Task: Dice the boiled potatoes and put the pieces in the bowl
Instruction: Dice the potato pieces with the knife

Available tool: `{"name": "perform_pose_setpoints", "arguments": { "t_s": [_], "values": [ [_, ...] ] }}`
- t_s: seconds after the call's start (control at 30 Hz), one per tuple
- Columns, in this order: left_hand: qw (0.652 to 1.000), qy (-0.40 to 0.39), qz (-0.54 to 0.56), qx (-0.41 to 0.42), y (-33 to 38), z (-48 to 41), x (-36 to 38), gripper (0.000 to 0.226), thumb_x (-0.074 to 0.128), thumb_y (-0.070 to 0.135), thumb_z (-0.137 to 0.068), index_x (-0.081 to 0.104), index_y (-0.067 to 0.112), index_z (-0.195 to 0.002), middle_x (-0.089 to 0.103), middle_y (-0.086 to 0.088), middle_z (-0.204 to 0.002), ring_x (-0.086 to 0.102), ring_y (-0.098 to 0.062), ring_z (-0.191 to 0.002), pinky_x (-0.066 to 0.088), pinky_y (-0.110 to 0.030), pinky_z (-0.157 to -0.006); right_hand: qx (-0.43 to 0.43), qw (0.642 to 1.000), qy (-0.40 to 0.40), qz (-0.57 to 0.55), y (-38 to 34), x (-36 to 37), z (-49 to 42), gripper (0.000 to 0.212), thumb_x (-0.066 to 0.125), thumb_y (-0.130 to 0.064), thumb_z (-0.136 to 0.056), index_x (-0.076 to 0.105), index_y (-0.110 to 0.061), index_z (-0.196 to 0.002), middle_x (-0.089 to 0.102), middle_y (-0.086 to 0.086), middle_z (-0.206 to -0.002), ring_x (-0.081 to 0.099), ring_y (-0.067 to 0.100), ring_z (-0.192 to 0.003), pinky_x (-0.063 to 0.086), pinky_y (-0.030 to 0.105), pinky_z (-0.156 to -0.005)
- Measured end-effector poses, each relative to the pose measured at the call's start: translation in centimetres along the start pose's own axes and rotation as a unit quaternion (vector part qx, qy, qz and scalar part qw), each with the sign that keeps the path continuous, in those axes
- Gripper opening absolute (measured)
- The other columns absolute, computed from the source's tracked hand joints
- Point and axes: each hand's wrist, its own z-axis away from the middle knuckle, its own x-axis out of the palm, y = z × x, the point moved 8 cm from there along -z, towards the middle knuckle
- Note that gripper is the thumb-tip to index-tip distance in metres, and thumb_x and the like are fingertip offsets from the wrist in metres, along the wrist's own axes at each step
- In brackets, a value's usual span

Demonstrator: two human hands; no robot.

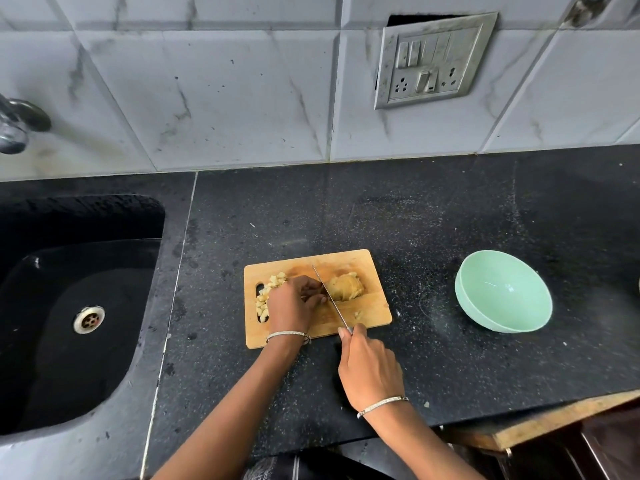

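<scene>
The right hand (370, 372), nearest the lens, has its fingers (360, 344) curled round the handle of a knife (330, 299), whose thin blade runs away from the body across the board. The black speckled tabletop (433, 220) fills most of the view, with a black sink (86, 271) set into it on the left. On the tabletop lies a wooden cutting board (360, 263), and well apart to its right stands a pale green bowl (502, 289). The left hand (294, 306) rests on the board just left of the blade, its fingers (311, 292) bent down with the tips against the steel; whether they grip anything underneath I cannot tell. A yellow-brown potato (346, 287) lies on the board against the blade's right side. The diced pieces (266, 292) are heaped at the board's left end, partly behind the left hand.
</scene>
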Motion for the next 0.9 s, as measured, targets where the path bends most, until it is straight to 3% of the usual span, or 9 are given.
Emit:
{"name": "perform_pose_setpoints", "arguments": {
  "t_s": [0.67,0.9],
  "values": [
    [0.996,-0.023,-0.082,-0.024,0.6,-0.6,-0.1,0.011,0.078,0.013,-0.074,0.076,0.022,-0.080,0.073,0.006,-0.075,0.066,-0.012,-0.071,0.048,-0.022,-0.066,0.025,0.998,-0.053,0.031,-0.4,0.6,-1.1,0.039,0.023,-0.043,-0.105,0.046,-0.016,-0.118,0.067,0.011,-0.109,0.064,0.036,-0.104,0.042,0.038,-0.065],
    [0.995,-0.028,-0.094,-0.030,0.8,-0.7,-0.2,0.011,0.078,0.014,-0.074,0.077,0.021,-0.082,0.074,0.003,-0.078,0.067,-0.015,-0.075,0.050,-0.026,-0.070,0.032,0.997,-0.071,0.028,-0.8,0.8,-1.9,0.037,0.026,-0.042,-0.105,0.048,-0.014,-0.117,0.066,0.011,-0.113,0.064,0.036,-0.106,0.039,0.036,-0.065]
  ]
}}
